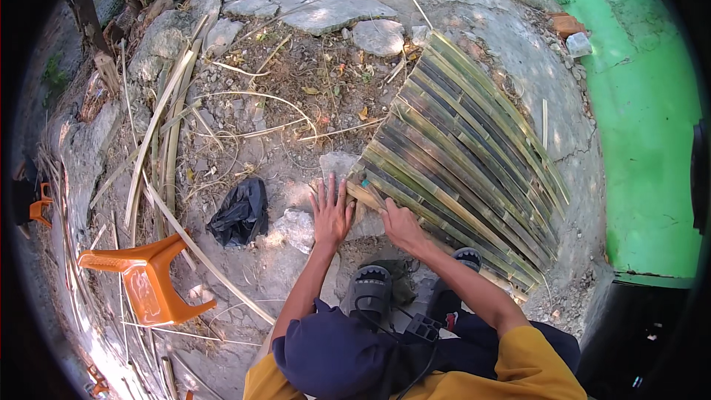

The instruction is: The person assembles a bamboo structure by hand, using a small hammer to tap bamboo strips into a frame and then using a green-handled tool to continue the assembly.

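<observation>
My left hand [332, 215] is stretched out with its fingers apart, near a pale stone and the left end of a short tan piece of wood or bamboo [361, 194]. My right hand [402, 224] is closed just right of that piece, gripping something slim. What it grips is mostly hidden, and I cannot make out its kind. Just beyond and to the right lies a panel of split green-brown bamboo slats [463, 155], set side by side. Its near left corner reaches the tan piece.
An orange plastic stool [152, 281] lies tipped over at the left. Nearby are a black plastic bag [240, 212] and long bamboo strips [167, 115]. Flat stones [378, 37] stand at the back; a green painted surface [644, 141] runs along the right. My sandalled feet are below the panel.
</observation>
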Demonstrator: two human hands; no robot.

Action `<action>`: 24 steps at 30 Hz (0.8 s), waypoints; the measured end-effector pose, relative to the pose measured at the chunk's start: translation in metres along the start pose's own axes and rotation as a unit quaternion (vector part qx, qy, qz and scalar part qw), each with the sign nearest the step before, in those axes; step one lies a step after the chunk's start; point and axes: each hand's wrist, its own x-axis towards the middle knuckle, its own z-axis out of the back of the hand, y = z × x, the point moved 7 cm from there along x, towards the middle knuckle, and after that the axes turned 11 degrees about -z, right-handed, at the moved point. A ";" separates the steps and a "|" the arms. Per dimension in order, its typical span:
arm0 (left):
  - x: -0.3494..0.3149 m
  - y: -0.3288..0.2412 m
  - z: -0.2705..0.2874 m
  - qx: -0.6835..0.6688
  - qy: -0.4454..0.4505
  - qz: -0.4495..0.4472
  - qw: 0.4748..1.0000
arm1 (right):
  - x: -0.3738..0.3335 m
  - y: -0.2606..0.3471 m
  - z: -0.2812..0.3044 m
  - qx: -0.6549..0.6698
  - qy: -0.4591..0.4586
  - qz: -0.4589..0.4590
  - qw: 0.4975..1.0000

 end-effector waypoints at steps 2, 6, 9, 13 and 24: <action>-0.001 0.002 -0.002 -0.003 0.008 0.004 1.000 | 0.002 0.005 0.010 0.013 -0.007 0.004 1.000; 0.002 -0.002 0.003 -0.017 -0.007 -0.002 1.000 | -0.005 0.006 0.022 0.027 -0.062 0.013 0.998; 0.001 -0.003 0.001 -0.014 -0.006 -0.005 1.000 | -0.001 0.000 0.003 -0.099 0.025 0.021 0.995; -0.003 0.005 0.002 -0.018 -0.004 0.002 1.000 | -0.003 0.012 0.005 -0.079 0.040 0.024 0.996; 0.000 -0.001 0.005 -0.008 0.000 -0.004 1.000 | 0.002 0.004 0.014 -0.046 -0.026 0.049 0.997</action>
